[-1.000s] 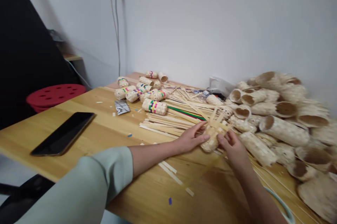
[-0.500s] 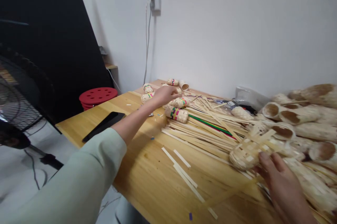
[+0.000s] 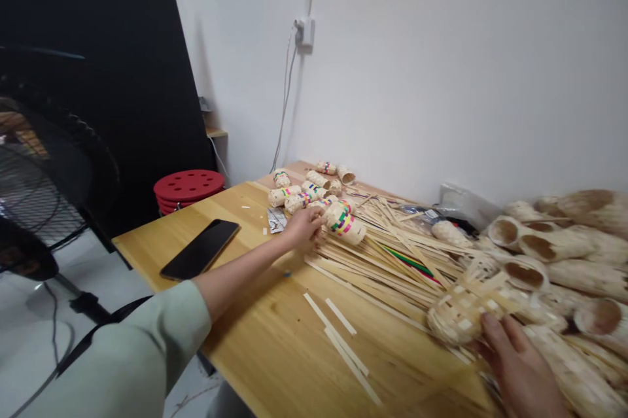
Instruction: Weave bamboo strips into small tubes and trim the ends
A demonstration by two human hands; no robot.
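Note:
My left hand (image 3: 303, 227) reaches across the wooden table (image 3: 275, 333) and closes its fingers on the near end of a small woven tube with coloured bands (image 3: 345, 222), which lies over a sheaf of flat bamboo strips (image 3: 383, 261). My right hand (image 3: 515, 365) rests at the lower right, fingers curled against a half-woven bamboo basket (image 3: 458, 313) with loose strip ends sticking out. Behind the left hand lie several more small banded woven tubes (image 3: 299, 195).
A heap of large plain woven tubes (image 3: 554, 254) fills the right side. A black phone (image 3: 200, 258) lies near the table's left edge, a small foil packet (image 3: 276, 219) beyond it. Loose strips (image 3: 338, 333) lie mid-table. A black fan (image 3: 34, 169) and red stool (image 3: 189, 188) stand left.
My left hand left the half-woven basket, reached to the far banded tubes, then drew back toward me onto one banded tube. My right hand stayed on the basket. The view swung left.

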